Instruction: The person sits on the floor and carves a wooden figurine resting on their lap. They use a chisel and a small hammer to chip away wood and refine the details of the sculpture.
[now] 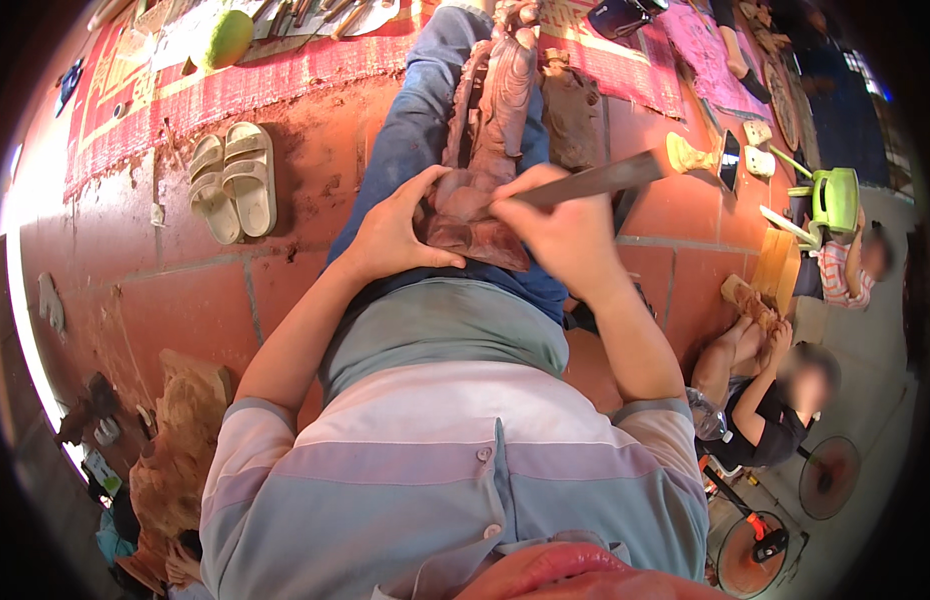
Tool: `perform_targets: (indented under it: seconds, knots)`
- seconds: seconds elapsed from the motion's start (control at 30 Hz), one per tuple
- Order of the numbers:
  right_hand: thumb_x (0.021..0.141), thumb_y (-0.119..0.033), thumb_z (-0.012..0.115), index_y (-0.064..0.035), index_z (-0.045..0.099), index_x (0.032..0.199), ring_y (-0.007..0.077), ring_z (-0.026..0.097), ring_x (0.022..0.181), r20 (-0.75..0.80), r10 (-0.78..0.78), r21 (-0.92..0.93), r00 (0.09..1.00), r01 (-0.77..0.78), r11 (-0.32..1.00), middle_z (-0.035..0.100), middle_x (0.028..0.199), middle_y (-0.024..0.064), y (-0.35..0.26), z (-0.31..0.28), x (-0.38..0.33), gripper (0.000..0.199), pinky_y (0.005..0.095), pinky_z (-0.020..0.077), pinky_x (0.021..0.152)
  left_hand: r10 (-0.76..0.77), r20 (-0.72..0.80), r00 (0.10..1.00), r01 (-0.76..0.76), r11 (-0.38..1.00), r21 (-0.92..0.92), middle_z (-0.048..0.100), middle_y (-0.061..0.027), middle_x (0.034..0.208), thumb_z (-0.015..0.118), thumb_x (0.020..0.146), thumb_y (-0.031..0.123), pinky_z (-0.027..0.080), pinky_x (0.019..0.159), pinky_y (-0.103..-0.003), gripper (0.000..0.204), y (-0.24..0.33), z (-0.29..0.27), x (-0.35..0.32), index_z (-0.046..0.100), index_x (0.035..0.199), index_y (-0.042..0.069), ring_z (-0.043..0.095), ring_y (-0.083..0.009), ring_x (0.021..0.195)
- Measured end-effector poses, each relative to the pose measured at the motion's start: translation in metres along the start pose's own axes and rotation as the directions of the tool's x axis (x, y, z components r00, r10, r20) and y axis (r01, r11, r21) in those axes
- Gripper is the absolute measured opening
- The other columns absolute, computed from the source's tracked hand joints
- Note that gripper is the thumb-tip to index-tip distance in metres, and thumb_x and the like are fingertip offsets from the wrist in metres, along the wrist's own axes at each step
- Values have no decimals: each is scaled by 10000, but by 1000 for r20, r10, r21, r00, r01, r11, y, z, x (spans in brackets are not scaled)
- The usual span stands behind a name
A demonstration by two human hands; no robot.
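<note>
A reddish-brown carved wooden statue (490, 130) lies along my lap, its base toward my belly and its far end beyond my knees. My left hand (400, 230) grips the left side of the base, thumb on the near side, fingers over the wood. My right hand (570, 235) is closed round a long flat dark blade (610, 180), fingertips at the statue's base. The blade slants up to the right and widens toward its far end. That end meets a pale yellow piece (690, 155); I cannot tell whether they are joined.
Beige sandals (235, 180) stand on red floor tiles at left. Ahead lies a red patterned mat (315, 85) bearing a green round fruit (222, 40) and several tools. Another carving (570, 110) lies beside my right leg. Two people sit at right, near a green chair (835, 200).
</note>
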State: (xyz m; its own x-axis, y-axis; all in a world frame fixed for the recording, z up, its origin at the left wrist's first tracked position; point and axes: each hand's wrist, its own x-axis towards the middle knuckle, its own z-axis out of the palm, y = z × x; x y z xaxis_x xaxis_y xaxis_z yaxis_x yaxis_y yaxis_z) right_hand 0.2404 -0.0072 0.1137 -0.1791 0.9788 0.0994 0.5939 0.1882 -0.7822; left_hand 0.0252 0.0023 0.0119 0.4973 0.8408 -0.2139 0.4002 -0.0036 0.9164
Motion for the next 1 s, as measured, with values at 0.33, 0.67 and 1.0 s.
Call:
perform_targets:
  seconds: [0.33,0.67,1.0]
  knots:
    - [800,-103,697,-26,668,830,212,656,647,17,135,39,991,-135,990,656,696,112,0,0,8,87,334,498,598,-4,-1,1000,4,1000,7,565,-148,1276,925,509,419,493,867,-357,1107,0,0,-1,390,1431,121,620,-274,955]
    - [820,-117,692,-31,672,869,228,675,702,57,192,-13,980,-191,981,683,774,133,-6,-6,12,102,336,515,653,92,-67,993,-93,996,-4,551,-77,1057,949,481,293,474,679,-297,1131,-8,5,-1,383,1446,123,537,-174,757]
    - [797,-26,718,-3,688,874,92,611,705,-100,167,127,981,-154,980,673,750,36,26,-23,6,86,260,488,640,78,-59,995,-79,997,-11,540,-68,1065,949,477,298,469,686,-293,1142,-8,4,0,375,1453,143,525,-169,770]
